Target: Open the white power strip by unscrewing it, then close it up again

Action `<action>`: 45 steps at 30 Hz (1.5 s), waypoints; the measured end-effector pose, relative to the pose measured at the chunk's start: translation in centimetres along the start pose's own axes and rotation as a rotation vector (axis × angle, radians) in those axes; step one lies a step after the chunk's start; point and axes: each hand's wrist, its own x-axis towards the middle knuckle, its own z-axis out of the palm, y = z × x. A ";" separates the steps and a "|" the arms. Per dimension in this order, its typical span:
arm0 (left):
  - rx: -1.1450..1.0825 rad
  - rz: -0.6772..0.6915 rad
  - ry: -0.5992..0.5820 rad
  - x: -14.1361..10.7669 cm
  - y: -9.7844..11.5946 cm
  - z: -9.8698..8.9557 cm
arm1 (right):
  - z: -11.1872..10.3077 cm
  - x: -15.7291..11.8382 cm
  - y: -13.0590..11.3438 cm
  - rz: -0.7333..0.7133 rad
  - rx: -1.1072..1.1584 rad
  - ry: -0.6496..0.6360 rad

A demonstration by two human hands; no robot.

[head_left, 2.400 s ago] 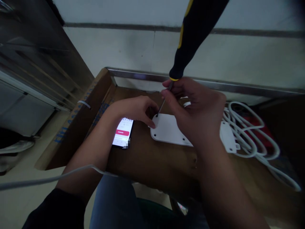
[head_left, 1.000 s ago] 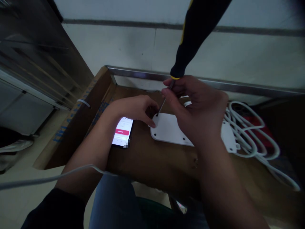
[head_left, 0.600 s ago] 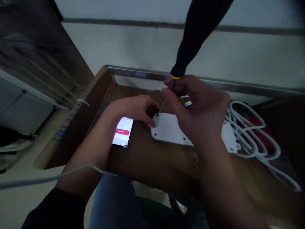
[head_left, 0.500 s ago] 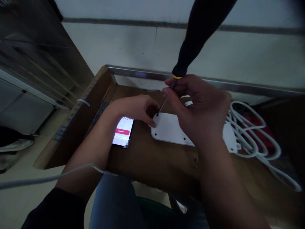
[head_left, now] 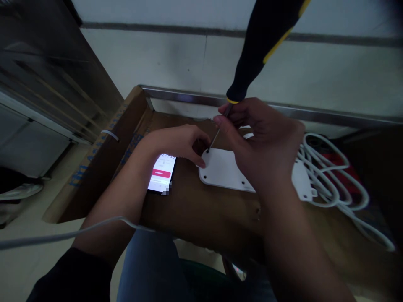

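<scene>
A white power strip (head_left: 222, 171) lies underside up on flattened brown cardboard (head_left: 201, 220), with several screw holes at its corners. My left hand (head_left: 178, 144) grips its upper-left corner, thumb and fingers on either side. My right hand (head_left: 262, 144) pinches the thin steel shaft of a black-and-yellow screwdriver (head_left: 260, 54), whose tip sits in the corner screw hole. The hand and wrist hide the middle of the strip. A lit smartphone (head_left: 161, 173) lies beside my left wrist, and a coil of white cable (head_left: 333, 172) lies past the strip's far end.
A metal rail (head_left: 220, 100) runs behind the cardboard, with a pale wall above it. A red object (head_left: 338, 174) lies under the coil. A thin white cable (head_left: 69, 235) crosses my left forearm. A grey metal cabinet (head_left: 34, 100) stands at the left, above the floor.
The screwdriver handle has turned and leaned slightly right, and its yellow stripe now shows on a different side. The tip stays in the same hole, and my left hand has not moved.
</scene>
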 end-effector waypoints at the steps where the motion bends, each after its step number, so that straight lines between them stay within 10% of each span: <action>1: 0.006 -0.002 -0.003 0.0 0.1 0.0 | 0.0 0.0 0.0 -0.001 0.011 0.007; 45: 0.028 0.011 0.028 0.0 -0.2 0.1 | -1.3 0.8 -0.2 -0.120 0.071 -0.086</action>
